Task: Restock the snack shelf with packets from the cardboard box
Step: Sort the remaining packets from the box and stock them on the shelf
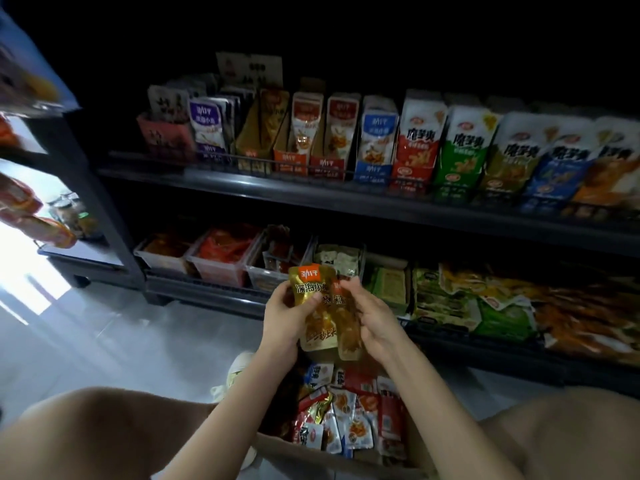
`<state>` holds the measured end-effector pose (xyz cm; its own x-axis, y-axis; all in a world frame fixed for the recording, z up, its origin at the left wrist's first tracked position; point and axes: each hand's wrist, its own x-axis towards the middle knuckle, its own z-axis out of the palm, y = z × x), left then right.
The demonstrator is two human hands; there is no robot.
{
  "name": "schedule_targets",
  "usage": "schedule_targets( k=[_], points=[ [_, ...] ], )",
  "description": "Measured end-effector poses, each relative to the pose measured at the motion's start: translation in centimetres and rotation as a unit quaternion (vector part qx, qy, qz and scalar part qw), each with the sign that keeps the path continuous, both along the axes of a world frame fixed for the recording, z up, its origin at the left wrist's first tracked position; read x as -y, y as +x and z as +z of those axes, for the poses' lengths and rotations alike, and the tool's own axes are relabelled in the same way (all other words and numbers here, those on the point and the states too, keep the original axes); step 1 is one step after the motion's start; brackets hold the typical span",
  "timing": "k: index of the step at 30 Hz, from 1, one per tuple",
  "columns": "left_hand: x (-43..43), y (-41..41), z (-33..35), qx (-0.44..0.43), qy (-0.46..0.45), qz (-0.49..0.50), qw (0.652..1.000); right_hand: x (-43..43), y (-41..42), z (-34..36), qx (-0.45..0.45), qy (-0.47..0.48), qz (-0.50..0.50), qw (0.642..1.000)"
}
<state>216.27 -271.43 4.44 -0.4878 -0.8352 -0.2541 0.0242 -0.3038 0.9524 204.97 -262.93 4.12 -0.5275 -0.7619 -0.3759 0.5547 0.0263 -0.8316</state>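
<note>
Seen from the head camera, the person crouches before a dark snack shelf (311,197), with both forearms reaching forward at the centre. The left hand (282,315) grips a gold packet (313,289) by its left edge, with the thumb curled across the front and the fingers wrapped behind. The right hand (375,322) holds a second gold packet (349,336) from the right, its fingers curled round the edge. This packet overlaps the first and sits slightly lower. Both are upright, held in the air above the far end of the cardboard box (301,452) and in front of the lower tier. The box stands on the floor between the knees, near and just right of centre, filled with mixed packets (349,420) in red, white and gold. On the far upper tier, display cartons (301,133) stand in a row behind a wire rail, with taller bags (457,147) to their right. The lower tier carries clear bins (218,265) on the left and loose bags (502,306) heaped on the right. A pale shoe (239,370) rests on the grey floor (156,348) left of the box
</note>
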Motion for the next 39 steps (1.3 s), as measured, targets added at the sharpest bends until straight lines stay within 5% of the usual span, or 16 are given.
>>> schedule_targets(
  k=[7, 14, 21, 32, 39],
  points=[
    [2.4, -1.9, 4.6, -0.012, -0.008, -0.041, 0.999, 0.8, -3.4, 4.1, -0.164, 0.024, 0.009, 0.986],
    [5.9, -3.2, 8.7, 0.011, -0.098, -0.056, 0.994, 3.5, -6.6, 10.8, -0.478, 0.132, 0.124, 0.859],
    [11.9, -2.7, 10.6, 0.003, -0.091, 0.013, 0.996, 8.6, -9.3, 16.8, -0.481, 0.049, 0.029, 0.875],
    [21.6, -3.5, 13.0, -0.053, -0.089, 0.12, 0.987, 26.6, -13.1, 20.1, -0.61, -0.04, -0.134, 0.78],
    [25.2, -4.2, 13.2, -0.098, -0.076, 0.14, 0.982, 33.6, -13.5, 19.0, -0.651, 0.037, -0.118, 0.749]
  ],
)
